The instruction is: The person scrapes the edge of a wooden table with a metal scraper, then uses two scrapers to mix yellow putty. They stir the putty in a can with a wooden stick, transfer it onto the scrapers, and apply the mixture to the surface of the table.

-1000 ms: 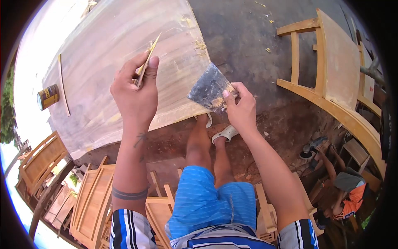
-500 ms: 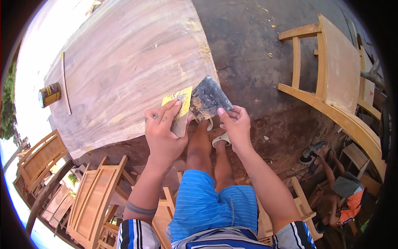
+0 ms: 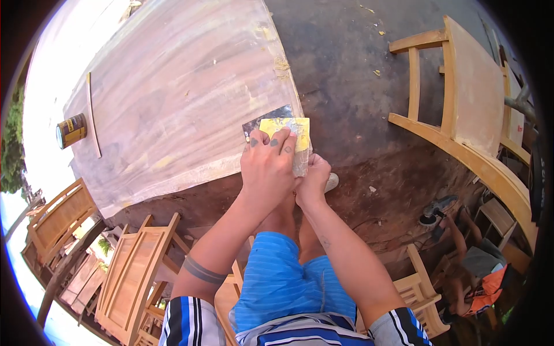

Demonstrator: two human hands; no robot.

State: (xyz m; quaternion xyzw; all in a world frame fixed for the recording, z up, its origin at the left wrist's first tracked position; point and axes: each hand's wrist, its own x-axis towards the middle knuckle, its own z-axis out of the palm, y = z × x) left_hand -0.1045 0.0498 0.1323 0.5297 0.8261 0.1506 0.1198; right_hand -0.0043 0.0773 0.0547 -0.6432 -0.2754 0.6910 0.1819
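Note:
Near the right corner of the large wooden panel (image 3: 173, 104), my left hand (image 3: 268, 161) grips a yellow-faced flat scraper (image 3: 301, 128), its fingers pressed on the yellow face. Beneath that scraper lies a dark, stained plate (image 3: 254, 122), partly covered by it. My right hand (image 3: 314, 179) is closed just beside and below, at the lower right of the two pieces. It holds the dark plate, though its grip is mostly hidden behind the yellow scraper. Both hands are close together above my legs.
A can (image 3: 71, 131) and a thin wood strip (image 3: 92, 115) rest on the panel's left. Wooden furniture frames stand at the right (image 3: 473, 86) and lower left (image 3: 135, 277). Another person (image 3: 485, 259) is low at the right, beside a power tool (image 3: 438, 209).
My left hand has moved right with the yellow scraper, now over the dark plate. My right hand has come left and lower with the dark plate.

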